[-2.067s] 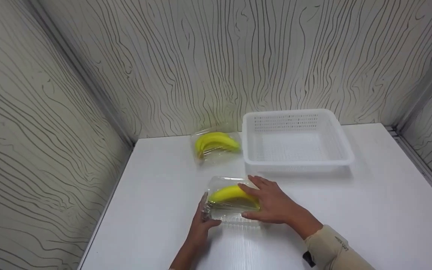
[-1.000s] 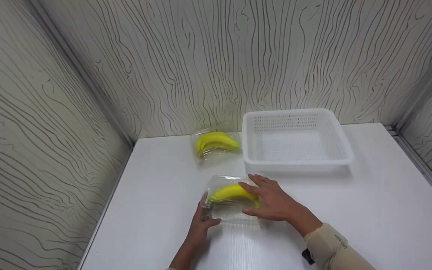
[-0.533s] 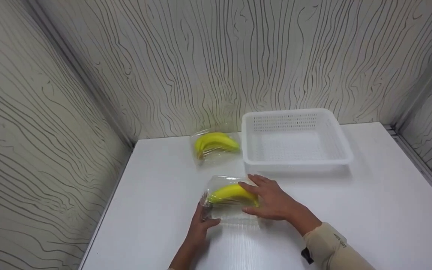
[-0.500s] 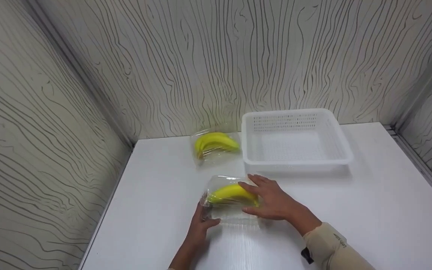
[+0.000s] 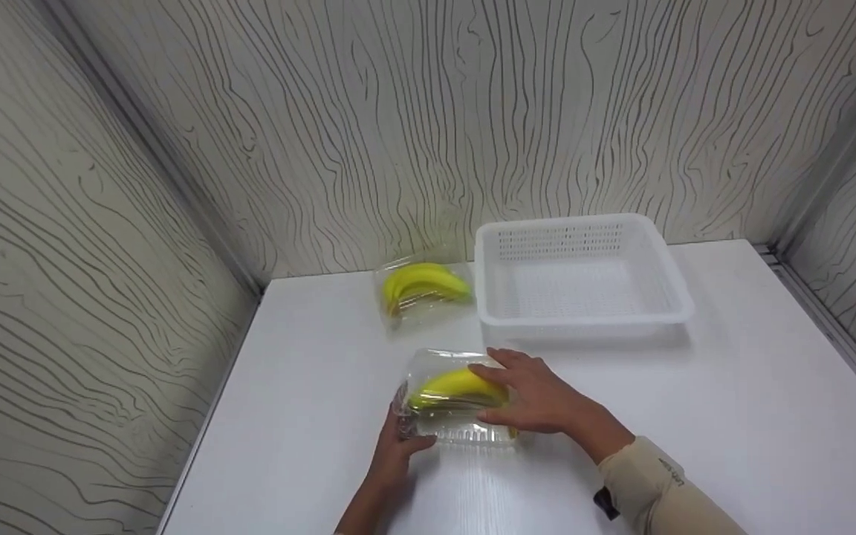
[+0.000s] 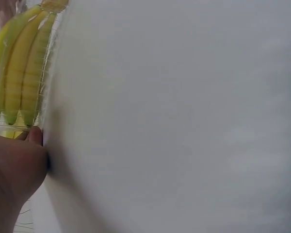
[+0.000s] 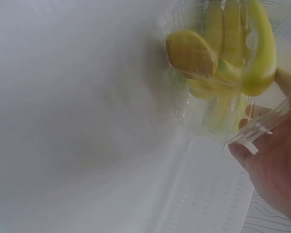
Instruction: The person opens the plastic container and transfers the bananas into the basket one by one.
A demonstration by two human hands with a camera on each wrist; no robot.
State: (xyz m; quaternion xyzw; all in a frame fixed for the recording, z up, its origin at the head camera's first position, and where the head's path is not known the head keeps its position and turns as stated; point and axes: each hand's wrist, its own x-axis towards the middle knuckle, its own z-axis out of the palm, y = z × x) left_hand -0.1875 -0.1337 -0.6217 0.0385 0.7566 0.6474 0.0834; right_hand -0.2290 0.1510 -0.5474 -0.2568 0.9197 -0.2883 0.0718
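Near the middle of the white table, both hands hold a clear plastic box (image 5: 465,432) of bananas (image 5: 452,388). My left hand (image 5: 392,455) grips its left end, thumb along the near edge. From the right, my right hand (image 5: 536,394) grips the other end, fingers spread over the top and thumb on the near side. The left wrist view shows several bananas (image 6: 23,68) through the ribbed wall, with part of the left hand (image 6: 19,162) below. In the right wrist view, clear plastic covers the bananas (image 7: 259,53), and the right hand (image 7: 276,167) grasps the box's edge.
Another clear pack of bananas (image 5: 426,276) lies behind, by the back wall. To its right stands a white perforated plastic basket (image 5: 584,321) with nothing in it. Patterned walls (image 5: 398,111) enclose the white table (image 5: 294,416) at the back and sides.
The box has tipped slightly in the hands, and its ribbed near side shows more plainly than half a second ago. Both hands keep their grip. The head view has shifted a little.
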